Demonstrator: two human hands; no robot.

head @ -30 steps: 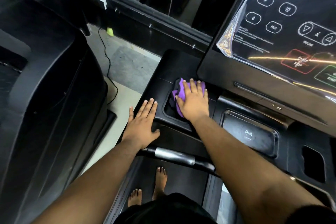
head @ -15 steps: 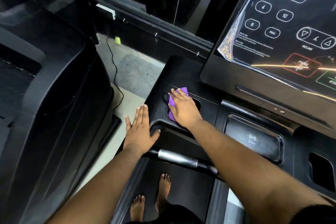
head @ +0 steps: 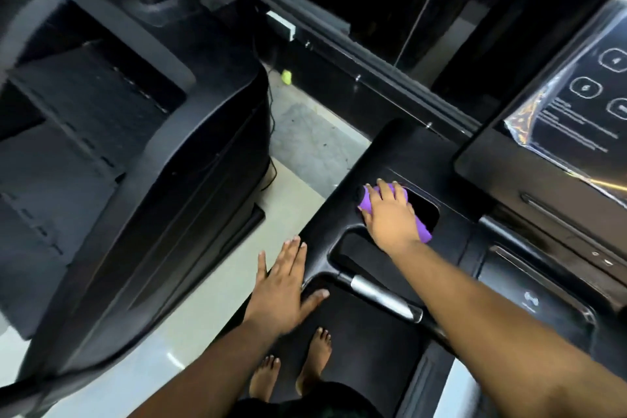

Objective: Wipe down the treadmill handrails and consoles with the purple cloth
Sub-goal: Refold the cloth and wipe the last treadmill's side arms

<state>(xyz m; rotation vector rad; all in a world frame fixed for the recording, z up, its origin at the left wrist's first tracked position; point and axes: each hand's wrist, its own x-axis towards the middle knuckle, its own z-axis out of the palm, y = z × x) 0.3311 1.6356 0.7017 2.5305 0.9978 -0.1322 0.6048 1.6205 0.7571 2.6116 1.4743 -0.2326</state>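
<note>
A second treadmill point(head: 129, 159) fills the left half of the frame; the treadmill being cleaned occupies the right, its touch screen point(head: 570, 105) at the upper right under a plastic film. Below the screen lies the black console tray point(head: 342, 214) with a cup recess point(head: 424, 210), and a silver-banded handrail point(head: 380, 295) crosses lower centre. The right hand point(head: 390, 217), fingers spread flat, presses the purple cloth point(head: 422, 229) onto the left rim of the recess; half a second earlier the cloth lay deeper in the recess, so the wipe has travelled outward along the tray. The left hand point(head: 285, 285) rests flat, fingers straight, on the tray's left edge, bracing. Judged from this, the tray is nearly done; screen and handrail appear untouched.
</note>
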